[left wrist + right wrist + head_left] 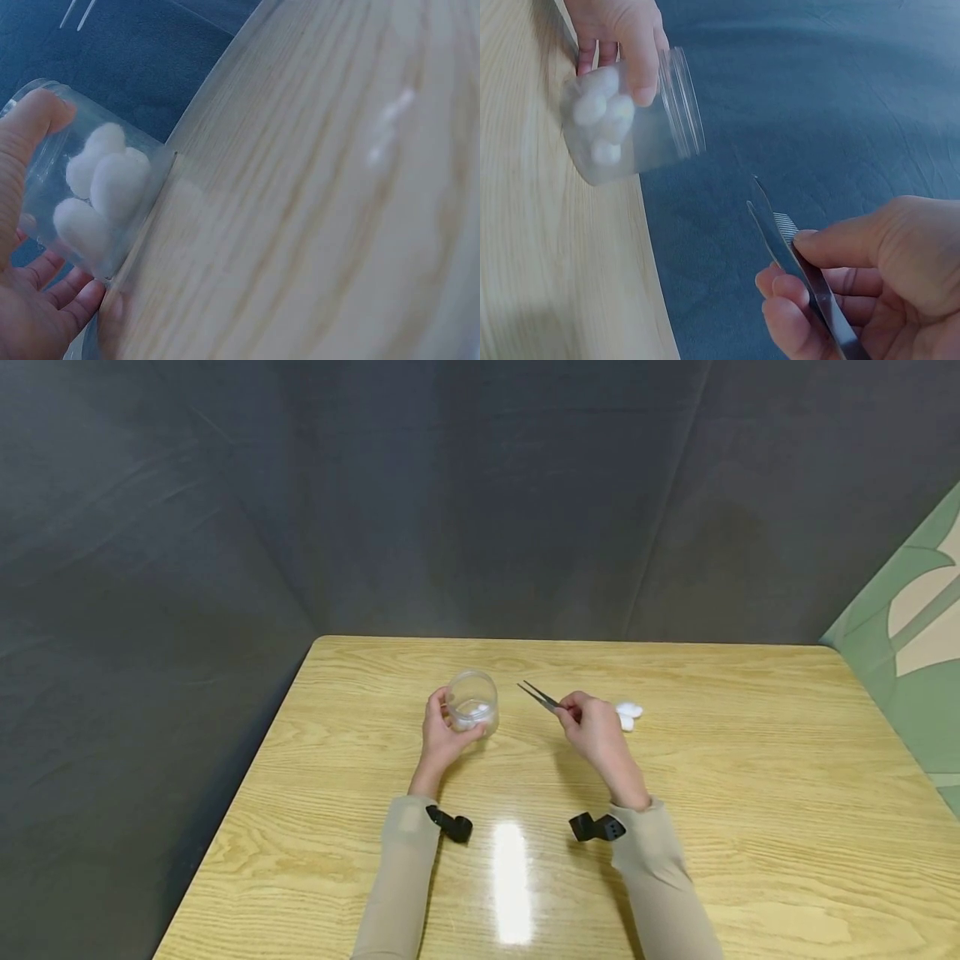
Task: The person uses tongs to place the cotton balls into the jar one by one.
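A clear plastic jar [473, 697] with no lid on it stands on the table, gripped around its side by my left hand [444, 735]. Several white cotton balls [112, 180] lie in the bottom of the jar, plain to see in the left wrist view. My right hand [596, 731] pinches a pair of metal tweezers [799, 259] between thumb and fingers. Their tips are apart with nothing between them, pointing toward the jar from its right. More white cotton balls [628, 713] lie on the table just beyond the right hand, partly hidden by it.
The wood-grain table [750, 793] reaches back to a dark cloth curtain [480, 510]. A green and beige patterned panel [922, 660] borders the right side. Black wrist cameras [452, 825] sit on both sleeves.
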Action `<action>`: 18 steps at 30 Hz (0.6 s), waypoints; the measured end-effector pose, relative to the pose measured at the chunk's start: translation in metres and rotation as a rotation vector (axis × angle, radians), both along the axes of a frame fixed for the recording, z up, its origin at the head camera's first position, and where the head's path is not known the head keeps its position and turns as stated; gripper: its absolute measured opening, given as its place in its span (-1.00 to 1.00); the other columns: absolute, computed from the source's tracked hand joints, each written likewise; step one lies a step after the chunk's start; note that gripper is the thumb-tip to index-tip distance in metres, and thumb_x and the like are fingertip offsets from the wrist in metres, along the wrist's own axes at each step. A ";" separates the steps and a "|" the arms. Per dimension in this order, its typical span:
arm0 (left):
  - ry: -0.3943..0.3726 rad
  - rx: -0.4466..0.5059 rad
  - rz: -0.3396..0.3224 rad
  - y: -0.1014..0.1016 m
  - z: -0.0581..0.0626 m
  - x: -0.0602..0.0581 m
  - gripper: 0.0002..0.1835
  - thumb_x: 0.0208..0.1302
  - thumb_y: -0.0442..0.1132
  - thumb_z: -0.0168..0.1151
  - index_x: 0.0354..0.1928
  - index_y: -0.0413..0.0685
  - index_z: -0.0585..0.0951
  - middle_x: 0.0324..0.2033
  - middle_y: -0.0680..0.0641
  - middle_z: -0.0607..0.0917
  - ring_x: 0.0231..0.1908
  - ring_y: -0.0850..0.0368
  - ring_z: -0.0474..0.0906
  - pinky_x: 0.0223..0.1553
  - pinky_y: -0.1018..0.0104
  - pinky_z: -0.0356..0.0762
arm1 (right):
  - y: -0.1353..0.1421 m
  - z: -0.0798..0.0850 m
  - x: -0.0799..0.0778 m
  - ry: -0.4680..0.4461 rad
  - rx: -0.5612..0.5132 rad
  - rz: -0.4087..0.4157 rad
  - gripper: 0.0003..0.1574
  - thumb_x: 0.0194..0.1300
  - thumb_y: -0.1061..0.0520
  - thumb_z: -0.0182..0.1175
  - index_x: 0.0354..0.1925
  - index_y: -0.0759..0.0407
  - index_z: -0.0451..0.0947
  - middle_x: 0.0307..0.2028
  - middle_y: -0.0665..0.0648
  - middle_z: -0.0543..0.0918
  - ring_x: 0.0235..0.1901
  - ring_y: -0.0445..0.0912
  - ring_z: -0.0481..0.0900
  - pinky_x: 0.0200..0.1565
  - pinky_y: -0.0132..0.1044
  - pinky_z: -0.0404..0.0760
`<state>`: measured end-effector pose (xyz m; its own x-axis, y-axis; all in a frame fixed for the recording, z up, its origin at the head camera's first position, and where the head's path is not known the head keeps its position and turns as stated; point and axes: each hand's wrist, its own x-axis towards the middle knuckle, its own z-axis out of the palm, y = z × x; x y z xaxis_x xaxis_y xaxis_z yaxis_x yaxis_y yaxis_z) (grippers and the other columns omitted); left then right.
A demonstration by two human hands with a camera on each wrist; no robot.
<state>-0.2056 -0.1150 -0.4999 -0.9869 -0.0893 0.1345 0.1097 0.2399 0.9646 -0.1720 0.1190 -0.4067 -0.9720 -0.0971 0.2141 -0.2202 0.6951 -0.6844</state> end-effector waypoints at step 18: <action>-0.005 0.006 -0.020 0.000 0.001 0.000 -0.10 -0.12 -0.37 0.46 0.29 -0.21 0.19 0.17 -0.30 0.32 0.14 -0.20 0.27 0.13 -0.03 0.35 | 0.020 -0.005 0.003 0.012 -0.005 -0.017 -0.86 0.26 0.29 0.15 -0.35 0.40 0.56 -0.56 0.18 0.57 -0.63 -0.10 0.38 -0.57 -0.31 0.36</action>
<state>-0.2057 -0.1154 -0.4990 -0.9892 -0.0703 0.1287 0.1092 0.2324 0.9665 -0.1693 0.1391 -0.4113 -0.9709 -0.0792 0.2259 -0.2162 0.6953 -0.6854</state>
